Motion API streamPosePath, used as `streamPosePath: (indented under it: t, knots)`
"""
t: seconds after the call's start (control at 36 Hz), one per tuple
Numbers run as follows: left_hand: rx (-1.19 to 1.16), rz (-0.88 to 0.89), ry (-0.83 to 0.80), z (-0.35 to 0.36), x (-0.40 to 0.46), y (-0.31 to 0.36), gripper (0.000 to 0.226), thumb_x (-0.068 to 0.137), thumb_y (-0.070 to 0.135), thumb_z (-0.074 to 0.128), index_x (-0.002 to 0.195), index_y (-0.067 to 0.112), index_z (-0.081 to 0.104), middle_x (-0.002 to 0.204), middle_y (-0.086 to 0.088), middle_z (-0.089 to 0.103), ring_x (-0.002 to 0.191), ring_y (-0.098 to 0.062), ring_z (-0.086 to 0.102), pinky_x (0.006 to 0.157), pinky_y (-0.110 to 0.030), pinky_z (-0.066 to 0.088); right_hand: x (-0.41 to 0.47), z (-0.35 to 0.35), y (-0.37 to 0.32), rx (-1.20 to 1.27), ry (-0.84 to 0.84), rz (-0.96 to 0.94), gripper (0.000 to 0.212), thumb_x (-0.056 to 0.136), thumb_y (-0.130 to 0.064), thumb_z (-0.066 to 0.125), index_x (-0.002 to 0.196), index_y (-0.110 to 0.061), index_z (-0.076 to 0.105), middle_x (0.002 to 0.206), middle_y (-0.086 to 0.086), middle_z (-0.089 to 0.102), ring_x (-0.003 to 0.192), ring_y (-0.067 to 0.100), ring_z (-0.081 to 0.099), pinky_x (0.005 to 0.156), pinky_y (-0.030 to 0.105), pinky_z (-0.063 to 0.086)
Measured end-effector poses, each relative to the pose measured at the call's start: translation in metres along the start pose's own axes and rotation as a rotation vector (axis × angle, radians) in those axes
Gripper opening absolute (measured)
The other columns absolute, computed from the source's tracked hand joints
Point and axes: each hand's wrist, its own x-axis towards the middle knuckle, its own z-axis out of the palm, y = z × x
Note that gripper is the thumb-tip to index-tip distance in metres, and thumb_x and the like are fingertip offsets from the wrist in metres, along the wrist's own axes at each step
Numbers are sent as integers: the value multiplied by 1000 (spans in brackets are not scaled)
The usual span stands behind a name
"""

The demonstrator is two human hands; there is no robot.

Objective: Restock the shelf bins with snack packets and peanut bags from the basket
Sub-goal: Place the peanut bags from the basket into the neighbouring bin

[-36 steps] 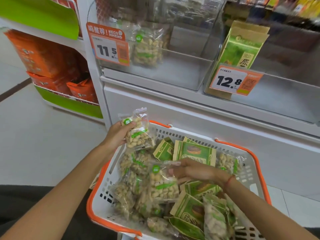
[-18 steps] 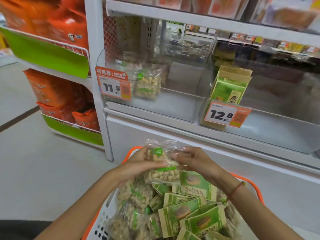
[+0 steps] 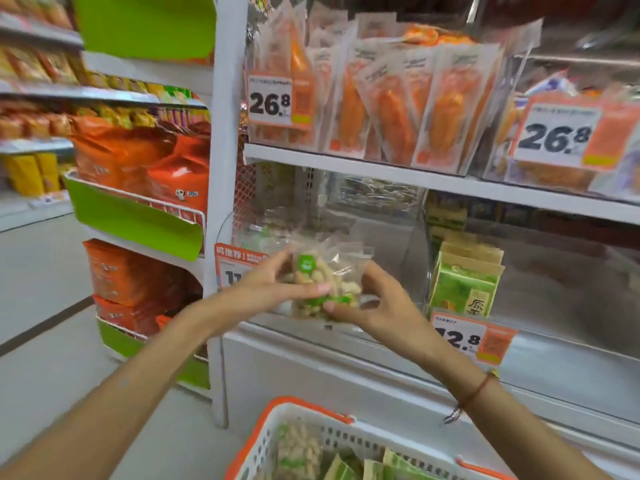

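Note:
Both hands hold clear peanut bags [image 3: 323,282] with green labels in front of the clear left shelf bin [image 3: 391,258]. My left hand [image 3: 273,289] grips them from the left, thumb across the front. My right hand [image 3: 370,306] pinches them from the right and below. How many bags are stacked there I cannot tell. At the bottom edge sits the white basket with an orange rim [image 3: 277,431], holding more peanut bags [image 3: 298,452] and green snack packets [image 3: 398,467]. Green snack packets [image 3: 464,285] stand in the right bin.
Price tags 11.5 [image 3: 232,268] and 12.8 [image 3: 460,337] hang on the bin fronts. The shelf above carries orange-filled clear packs [image 3: 391,109]. An end rack with orange bags [image 3: 145,168] stands at the left, with grey floor [image 3: 41,278] beyond.
Both hands rose from the basket to the front of the left bin, carrying the peanut bags. The view tilted up, so the basket dropped to the bottom edge.

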Motion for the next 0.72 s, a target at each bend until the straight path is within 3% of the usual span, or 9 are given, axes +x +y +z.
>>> streamPosePath:
  t: [0.08, 0.17, 0.25, 0.33, 0.44, 0.56, 0.64, 0.72]
  knots:
    - [217, 105, 61, -24, 24, 29, 43, 71, 32, 79, 104, 42, 54, 109, 18, 59, 97, 10, 57, 86, -13, 46, 30, -4, -8, -221, 171, -105, 54, 66, -45, 77, 111, -26, 55, 101, -11, 69, 94, 10, 65, 84, 41, 53]
    - [259, 140, 78, -40, 48, 40, 57, 71, 22, 81, 118, 32, 52, 113, 10, 58, 98, -2, 61, 84, -18, 49, 59, -8, -10, -365, 218, -87, 53, 69, -47, 76, 110, -25, 52, 102, -8, 68, 97, 15, 64, 84, 42, 52]
    - [316, 12, 18, -51, 65, 35, 56, 75, 21, 78, 122, 22, 48, 111, 10, 57, 100, -6, 59, 83, -18, 45, 85, -9, -2, -400, 112, 29, 57, 65, -48, 79, 110, -22, 54, 102, -1, 67, 96, 22, 62, 84, 45, 51]
    - [397, -95, -20, -57, 76, 24, 54, 79, 32, 73, 124, 21, 44, 109, 8, 54, 103, -11, 52, 82, -20, 39, 101, -3, 8, -377, 14, 105, 64, 63, -50, 80, 118, -28, 55, 108, -5, 67, 102, 18, 62, 90, 38, 50]
    - [408, -103, 23, -62, 88, 17, 62, 78, 33, 74, 129, 14, 45, 122, -2, 57, 106, -13, 51, 89, -25, 38, 114, 1, 6, -295, -8, 162, 58, 71, -35, 81, 119, -18, 54, 111, -3, 63, 103, 17, 59, 79, 26, 45]
    - [483, -127, -22, -63, 98, 17, 64, 77, 31, 76, 129, 9, 45, 127, -7, 55, 109, -16, 52, 90, -26, 41, 123, -3, 9, -281, -87, 271, 52, 73, -29, 80, 115, -13, 54, 109, -1, 59, 102, 16, 57, 79, 26, 47]
    - [701, -150, -71, -66, 106, 6, 58, 71, 35, 81, 117, 16, 50, 127, -4, 55, 114, -19, 52, 98, -34, 44, 124, 1, 15, -355, -244, 369, 49, 79, -36, 72, 119, -13, 56, 118, 2, 56, 101, 15, 55, 71, 23, 48]
    - [1003, -142, -71, -68, 110, -3, 72, 64, 52, 80, 123, 22, 53, 130, 2, 53, 120, -19, 46, 101, -40, 41, 124, 4, 20, -381, -300, 402, 48, 83, -35, 69, 123, -15, 53, 117, 2, 55, 100, 17, 55, 72, 25, 48]
